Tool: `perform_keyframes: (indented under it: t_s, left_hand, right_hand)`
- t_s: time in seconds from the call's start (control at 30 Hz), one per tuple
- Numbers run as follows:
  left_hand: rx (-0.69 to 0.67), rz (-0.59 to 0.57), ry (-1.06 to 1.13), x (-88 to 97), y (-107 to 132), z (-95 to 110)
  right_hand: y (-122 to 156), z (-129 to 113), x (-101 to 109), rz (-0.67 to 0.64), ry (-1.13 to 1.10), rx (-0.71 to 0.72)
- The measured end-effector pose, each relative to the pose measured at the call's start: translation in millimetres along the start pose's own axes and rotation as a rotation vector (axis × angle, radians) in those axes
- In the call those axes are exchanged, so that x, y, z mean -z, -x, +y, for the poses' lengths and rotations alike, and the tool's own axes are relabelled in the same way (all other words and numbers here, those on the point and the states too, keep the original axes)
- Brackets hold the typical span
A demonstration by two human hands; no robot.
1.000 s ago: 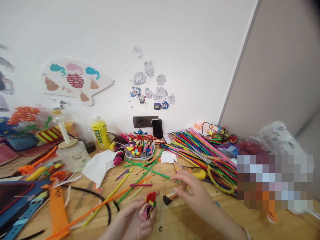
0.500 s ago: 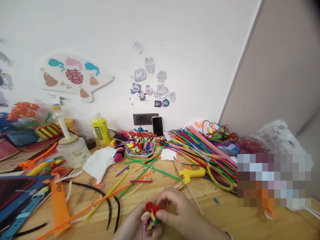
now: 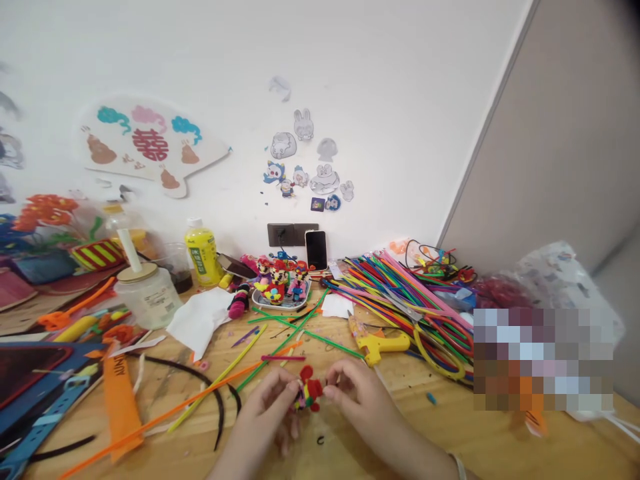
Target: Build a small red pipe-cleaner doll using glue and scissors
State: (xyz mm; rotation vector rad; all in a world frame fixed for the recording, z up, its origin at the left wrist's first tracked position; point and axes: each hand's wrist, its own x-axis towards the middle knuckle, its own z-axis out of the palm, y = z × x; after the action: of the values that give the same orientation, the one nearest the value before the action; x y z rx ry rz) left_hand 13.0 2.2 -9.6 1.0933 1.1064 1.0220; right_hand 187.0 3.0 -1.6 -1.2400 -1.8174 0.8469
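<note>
A small figure [image 3: 307, 390] made of red, pink and yellow fuzzy wire is held above the wooden table [image 3: 500, 440] near its front edge. My left hand [image 3: 270, 410] is closed around its left side. My right hand [image 3: 357, 397] pinches its red right side with thumb and fingers. A yellow glue gun [image 3: 383, 345] lies just behind my right hand. Loose green, orange and pink fuzzy sticks [image 3: 280, 343] lie behind my left hand.
A big heap of coloured fuzzy sticks [image 3: 415, 293] fills the right back. A tray of finished figures [image 3: 280, 290], a phone [image 3: 316, 250], a yellow bottle [image 3: 203, 257] and a lidded jar [image 3: 145, 293] stand at the wall. An orange strip [image 3: 117, 407] and black wires [image 3: 220, 400] lie left.
My right hand came back from the table near the glue gun to the figure. Both hands then lifted the figure up and away from me.
</note>
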Motion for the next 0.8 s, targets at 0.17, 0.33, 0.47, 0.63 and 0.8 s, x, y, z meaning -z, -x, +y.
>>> perform_keyframes:
  t_s: [0.17, 0.33, 0.47, 0.63, 0.8]
  left_hand:
    - [-0.125, 0.198, -0.07, 10.1, -4, 15]
    - [-0.152, 0.176, -0.085, 11.2, -7, 14]
    - [-0.251, 0.162, -0.172, 9.5, -7, 10]
    - [-0.228, 0.103, -0.249, 10.6, -9, 7]
    - [-0.243, 0.067, -0.263, 10.3, -9, 5]
  right_hand:
    - [4, 2, 5, -0.342, 0.292, 0.257]
    - [9, 5, -7, -0.404, 0.42, 0.273]
    - [9, 6, -15, -0.436, 0.462, 0.298]
    - [5, 21, -25, -0.454, 0.519, 0.337]
    - [2, 19, -11, -0.244, 0.295, 0.278]
